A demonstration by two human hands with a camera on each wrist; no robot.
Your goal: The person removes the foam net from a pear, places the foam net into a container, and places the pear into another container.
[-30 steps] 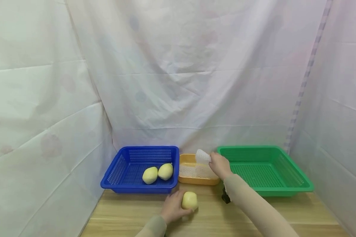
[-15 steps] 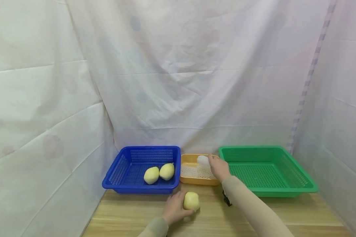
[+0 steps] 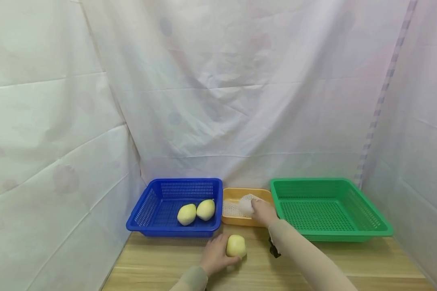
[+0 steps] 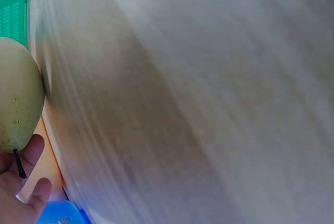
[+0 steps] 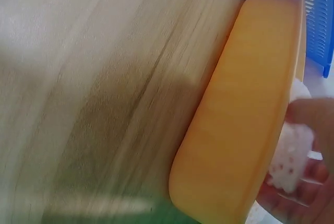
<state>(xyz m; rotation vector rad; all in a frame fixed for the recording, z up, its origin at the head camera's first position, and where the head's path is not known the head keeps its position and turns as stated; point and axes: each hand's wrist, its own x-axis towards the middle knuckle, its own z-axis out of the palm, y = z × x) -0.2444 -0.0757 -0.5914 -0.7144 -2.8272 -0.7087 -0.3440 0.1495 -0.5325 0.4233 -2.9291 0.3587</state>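
In the head view my left hand (image 3: 215,254) holds a pale yellow pear (image 3: 236,246) on the wooden table. The left wrist view shows that pear (image 4: 18,96) with its dark stem towards my fingers. My right hand (image 3: 265,212) pinches a white foam net sleeve (image 3: 245,205) low over the orange tray (image 3: 240,221). More white netting (image 3: 230,209) lies flat in that tray. In the right wrist view the tray's wall (image 5: 235,109) hides part of the netting (image 5: 289,156) and of my fingers.
To the left stands a blue basket (image 3: 175,233) with two pears (image 3: 196,212) in its right part. A green basket (image 3: 346,233) is to the right of the tray. White cloth (image 3: 218,121) hangs behind and at both sides.
My right hand has brought the foam net sleeve lower and nearer to me, down towards the tray. The left hand keeps its hold on the pear; the view has shifted slightly.
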